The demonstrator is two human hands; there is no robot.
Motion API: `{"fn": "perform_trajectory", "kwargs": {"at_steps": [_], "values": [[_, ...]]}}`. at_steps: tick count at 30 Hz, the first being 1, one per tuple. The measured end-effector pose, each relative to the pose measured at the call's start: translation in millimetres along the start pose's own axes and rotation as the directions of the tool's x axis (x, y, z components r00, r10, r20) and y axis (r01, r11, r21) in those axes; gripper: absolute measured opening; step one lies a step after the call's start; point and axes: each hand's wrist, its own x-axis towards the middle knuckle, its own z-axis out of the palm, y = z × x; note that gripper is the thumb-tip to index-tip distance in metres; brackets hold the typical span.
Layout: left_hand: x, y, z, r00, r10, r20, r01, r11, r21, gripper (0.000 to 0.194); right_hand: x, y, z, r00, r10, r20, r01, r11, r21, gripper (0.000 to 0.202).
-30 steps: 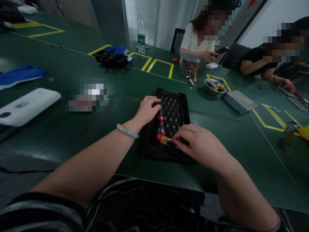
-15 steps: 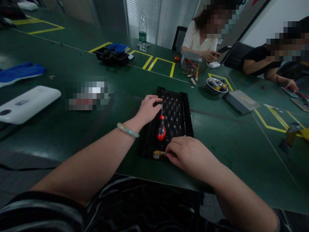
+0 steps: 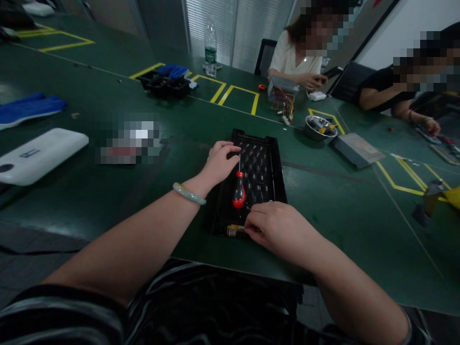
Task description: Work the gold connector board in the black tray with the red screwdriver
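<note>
At near end of black casing point(image 3: 260, 165): yellow-orange part point(image 3: 235, 229), partly silvery.

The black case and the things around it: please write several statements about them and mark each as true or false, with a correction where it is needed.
1. The screwdriver lies inside the black case. True.
2. The screwdriver's handle is plain blue. False: it is red and black.
3. The right hand touches a yellowish part at the case's near end. True.
4. The bracelet is on the right wrist. False: the bracelet is on the left wrist.
5. The left hand is at the case's left side. True.
6. The metal bowl is left of the case. False: the metal bowl is to its right.
</note>
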Motion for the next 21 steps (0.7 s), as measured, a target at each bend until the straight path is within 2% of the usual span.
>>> {"fn": "perform_trajectory", "kwargs": {"at_steps": [3,6,9,11,13,17,19,21], "values": [[0,0,0.5,1.000,0.002,0.000,-0.002,1.000,0.001,0.030,1,7,-2,1.000,0.004,0.031,-0.007,0.994,0.107,0.020],[-1,2,0.1,1.000,0.019,0.012,-0.019,1.000,-0.006,0.031,7,19,0,0.996,0.059,-0.073,-0.047,0.987,0.157,0.025],[-4,5,0.4,0.999,0.025,0.039,-0.025,1.000,-0.001,0.033,18,31,8,0.971,0.099,-0.219,-0.101,0.995,0.002,0.038],[-6,9,1.4,0.998,0.026,0.053,-0.027,1.000,0.005,0.034,25,35,13,0.973,0.035,-0.227,-0.064,0.990,-0.123,0.048],[-8,12,2.7,0.997,0.040,0.069,-0.041,0.999,0.014,0.036,29,37,17,0.981,-0.035,-0.190,-0.001,0.982,-0.189,0.050],[-10,15,4.0,0.993,0.068,0.097,-0.072,0.997,0.039,0.041,29,38,15,0.984,-0.098,-0.151,0.060,0.970,-0.236,0.041],[-10,15,3.7,0.991,0.064,0.115,-0.070,0.996,0.047,0.045,24,39,10,0.971,-0.112,-0.210,0.064,0.973,-0.224,0.041],[-10,15,3.0,0.987,0.059,0.148,-0.067,0.996,0.054,0.053,18,41,6,0.944,-0.096,-0.316,0.040,0.983,-0.179,0.042]]}}
